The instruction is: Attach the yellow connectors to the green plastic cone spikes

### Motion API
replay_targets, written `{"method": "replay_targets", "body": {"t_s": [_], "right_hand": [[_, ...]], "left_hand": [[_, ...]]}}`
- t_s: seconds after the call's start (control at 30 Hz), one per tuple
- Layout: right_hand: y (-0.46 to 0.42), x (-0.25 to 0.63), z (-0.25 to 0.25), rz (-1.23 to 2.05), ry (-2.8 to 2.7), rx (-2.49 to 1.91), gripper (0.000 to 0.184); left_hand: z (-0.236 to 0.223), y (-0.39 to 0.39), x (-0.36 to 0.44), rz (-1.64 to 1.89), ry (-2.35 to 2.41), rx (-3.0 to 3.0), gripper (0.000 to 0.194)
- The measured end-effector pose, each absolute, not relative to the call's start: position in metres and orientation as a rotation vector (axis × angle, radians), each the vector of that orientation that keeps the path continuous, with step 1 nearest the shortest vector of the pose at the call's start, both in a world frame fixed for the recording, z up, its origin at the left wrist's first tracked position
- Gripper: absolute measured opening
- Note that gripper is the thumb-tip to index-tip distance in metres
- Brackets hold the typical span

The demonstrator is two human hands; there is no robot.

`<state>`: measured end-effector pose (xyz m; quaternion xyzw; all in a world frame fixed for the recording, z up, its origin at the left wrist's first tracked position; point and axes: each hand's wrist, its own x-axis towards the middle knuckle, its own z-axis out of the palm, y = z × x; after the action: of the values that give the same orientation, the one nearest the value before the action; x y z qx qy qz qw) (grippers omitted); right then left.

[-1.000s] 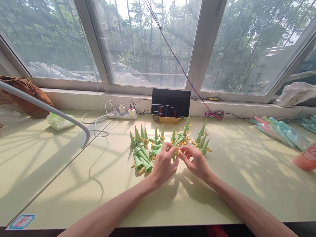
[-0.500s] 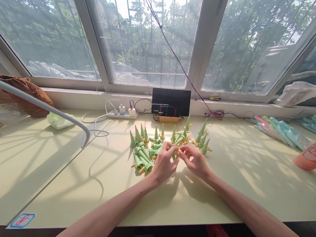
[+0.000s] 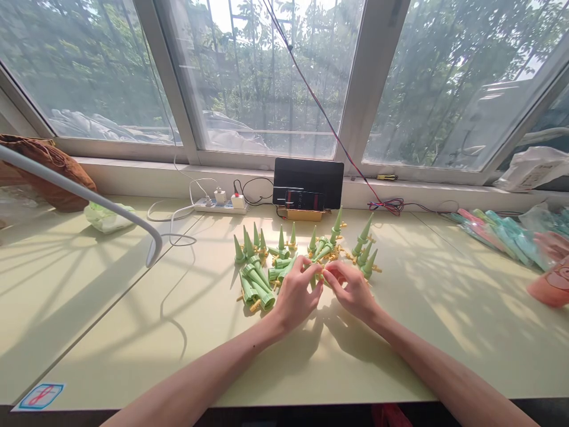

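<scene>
My left hand [image 3: 299, 292] is closed on a green plastic watering spike [image 3: 313, 280], its narrow end pointing down. Fingers of my right hand [image 3: 352, 289] pinch a small yellow valve [image 3: 324, 269] at the spike's upper part, partly hidden by the fingertips. To the left of my hands lie several green spikes [image 3: 258, 279] with yellow valves on them. More spikes [image 3: 364, 249] stand tip-up behind my right hand, yellow valves sticking out of their sides. Loose-looking yellow pieces [image 3: 331, 255] show among the spikes just beyond my fingers.
A black tablet [image 3: 308, 178] and a phone [image 3: 304, 200] lean at the window sill, beside a power strip [image 3: 222, 204]. A grey curved tube [image 3: 111, 207] crosses the left. At right, another person's hand [image 3: 553, 244] is near bagged coloured spikes [image 3: 507, 234] and a pink cup [image 3: 550, 287].
My hands stay almost in place, with the right fingers shifting slightly at the yellow valve. At the far right, another person's hand has come into view by a clear bag.
</scene>
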<state>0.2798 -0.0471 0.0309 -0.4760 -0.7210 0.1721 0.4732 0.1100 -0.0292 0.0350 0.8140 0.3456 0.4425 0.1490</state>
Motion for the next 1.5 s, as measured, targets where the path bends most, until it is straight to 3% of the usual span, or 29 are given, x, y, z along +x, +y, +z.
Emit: {"method": "replay_targets", "body": {"t_s": [0.27,0.57,1.0,1.3,1.5], "right_hand": [[-0.0470,0.2801,0.0291,0.494,-1.757,-1.164,0.030],[-0.0479,0.2808,0.0301,0.479,-1.795,-1.151,0.018],[-0.0464,0.2811,0.0279,0.478,-1.806,-1.163,0.027],[-0.0464,0.2819,0.0247,0.521,-1.799,-1.121,0.012],[-0.0447,0.2825,0.0222,0.499,-1.805,-1.135,0.018]], "left_hand": [[0.0347,-0.0299,0.1095,1.250,1.053,2.369,0.013],[0.0360,-0.0302,0.1094,1.264,1.022,2.338,0.012],[0.0363,-0.0295,0.1097,1.253,0.995,2.345,0.012],[0.0350,-0.0286,0.1096,1.249,0.992,2.356,0.011],[0.0351,-0.0293,0.1093,1.246,0.987,2.359,0.011]]}}
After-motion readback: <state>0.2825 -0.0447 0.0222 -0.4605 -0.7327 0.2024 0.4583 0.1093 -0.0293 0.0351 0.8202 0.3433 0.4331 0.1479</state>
